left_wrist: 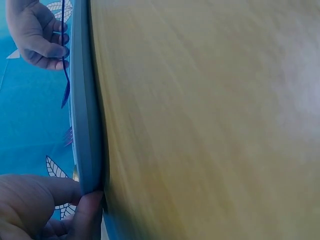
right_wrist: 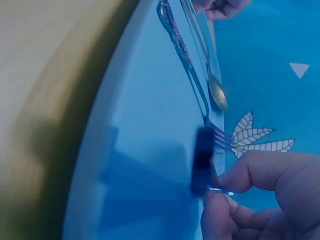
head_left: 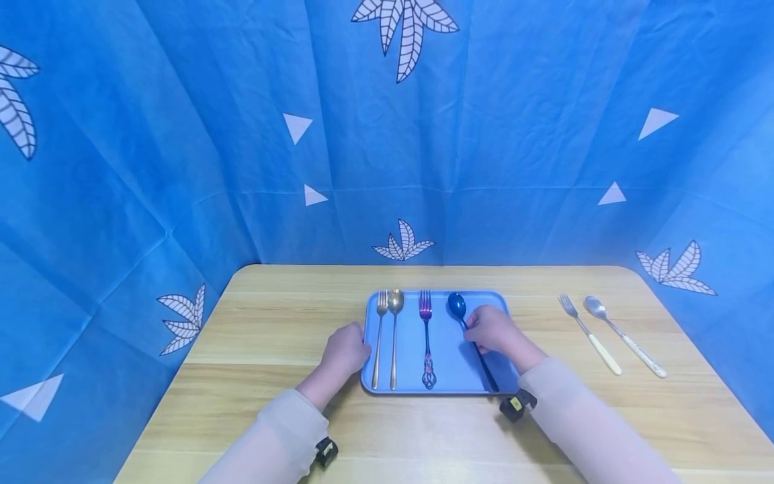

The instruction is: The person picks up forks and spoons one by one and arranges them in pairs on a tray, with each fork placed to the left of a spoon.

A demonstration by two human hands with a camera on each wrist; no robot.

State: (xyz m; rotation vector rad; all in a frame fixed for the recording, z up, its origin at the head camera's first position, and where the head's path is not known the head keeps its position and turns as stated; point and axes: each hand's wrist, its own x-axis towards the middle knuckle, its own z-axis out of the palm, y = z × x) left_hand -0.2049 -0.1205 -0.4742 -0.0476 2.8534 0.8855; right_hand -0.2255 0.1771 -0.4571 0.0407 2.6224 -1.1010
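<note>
A dark blue spoon [head_left: 457,306] is pinched by its handle between the thumb and fingers of my right hand [head_left: 494,329], over the right part of a blue tray [head_left: 447,356]. In the right wrist view the spoon's dark handle end [right_wrist: 202,160] points at the camera, blurred. My left hand [head_left: 346,349] grips the tray's left edge; the left wrist view has its thumb and finger [left_wrist: 90,212] closed on the rim. Left of the spoon lies a fork [head_left: 426,306] with purple tines and a patterned handle. A gold fork [head_left: 382,304] and gold spoon [head_left: 396,300] lie side by side near the left hand.
Right of the tray, a fork [head_left: 598,346] with a cream handle and a silver spoon [head_left: 595,307] with a patterned handle lie on the wooden table [head_left: 260,343]. A blue curtain [head_left: 514,134] with leaf prints stands behind and along both sides.
</note>
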